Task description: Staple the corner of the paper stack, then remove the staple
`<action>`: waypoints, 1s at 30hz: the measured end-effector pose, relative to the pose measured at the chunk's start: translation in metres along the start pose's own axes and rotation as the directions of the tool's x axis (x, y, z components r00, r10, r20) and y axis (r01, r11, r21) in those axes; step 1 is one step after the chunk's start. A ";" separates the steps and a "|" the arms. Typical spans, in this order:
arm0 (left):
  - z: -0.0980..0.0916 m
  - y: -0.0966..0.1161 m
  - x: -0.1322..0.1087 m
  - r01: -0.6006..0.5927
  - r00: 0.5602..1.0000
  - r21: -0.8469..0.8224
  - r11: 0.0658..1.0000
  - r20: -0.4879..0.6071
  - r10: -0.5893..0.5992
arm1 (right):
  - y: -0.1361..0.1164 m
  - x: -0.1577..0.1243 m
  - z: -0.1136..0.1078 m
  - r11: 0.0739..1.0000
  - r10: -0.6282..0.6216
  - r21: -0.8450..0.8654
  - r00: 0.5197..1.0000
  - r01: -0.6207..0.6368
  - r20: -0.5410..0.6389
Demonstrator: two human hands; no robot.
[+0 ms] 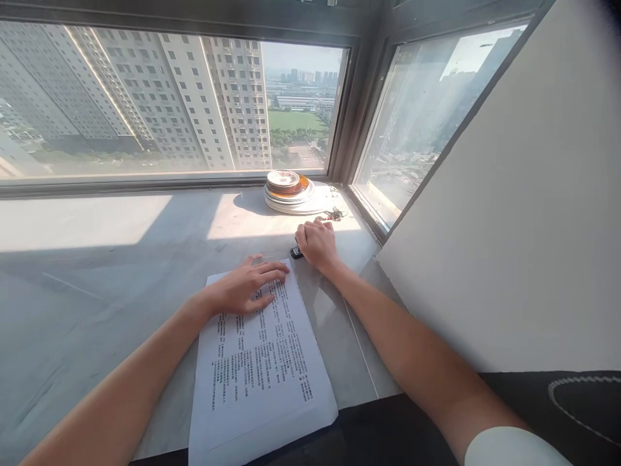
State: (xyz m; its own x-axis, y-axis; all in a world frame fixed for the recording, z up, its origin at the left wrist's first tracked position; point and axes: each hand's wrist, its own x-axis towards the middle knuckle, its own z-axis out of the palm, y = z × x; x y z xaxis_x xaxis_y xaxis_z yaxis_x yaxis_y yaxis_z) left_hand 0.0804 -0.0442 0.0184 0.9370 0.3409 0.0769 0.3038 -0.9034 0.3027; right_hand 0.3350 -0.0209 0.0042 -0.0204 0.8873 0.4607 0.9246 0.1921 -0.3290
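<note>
A small stack of printed paper sheets (262, 401) lies on the marble-patterned sill, its lower edge reaching over the dark front edge. My left hand (247, 285) rests on the upper part of the sheets with its fingers spread. Just beyond the paper's upper right corner, my right hand (317, 244) is closed over a small black stapler (296, 252). Only the stapler's black end with a pale label shows; my fingers cover the rest. Stapler and paper are apart.
A stack of plates and dishes (286, 194) stands by the window, with a small cluster of trinkets (336, 214) beside it. Window frames (359, 110) meet at the corner. A white wall (514, 194) rises at the right. A braided cord (557, 401) lies on black material.
</note>
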 end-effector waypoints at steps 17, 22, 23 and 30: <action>0.000 -0.004 -0.001 -0.058 0.997 0.032 0.998 -0.052 0.060 | 0.001 0.001 0.000 0.999 0.008 0.032 1.000 -0.008 -0.018; 0.002 -0.003 0.002 -0.026 0.999 0.064 0.998 -0.046 0.029 | 0.001 0.002 0.001 1.000 0.018 0.019 1.000 -0.018 -0.020; 0.003 -0.003 0.002 -0.017 0.999 0.067 0.998 -0.032 0.019 | 0.001 0.002 0.001 1.000 0.020 0.016 1.000 -0.020 -0.017; 0.009 -0.005 0.003 -0.034 0.999 0.084 0.996 0.007 0.033 | 0.002 0.002 0.001 1.000 0.020 -0.004 1.000 -0.020 -0.005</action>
State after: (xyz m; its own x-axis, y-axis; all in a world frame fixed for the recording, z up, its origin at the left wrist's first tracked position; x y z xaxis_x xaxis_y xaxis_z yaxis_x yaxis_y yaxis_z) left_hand 0.0829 -0.0412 0.0083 0.9477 0.3087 0.0803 0.2853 -0.9330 0.2195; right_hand 0.3366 -0.0178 0.0034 -0.0003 0.8887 0.4585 0.9261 0.1732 -0.3350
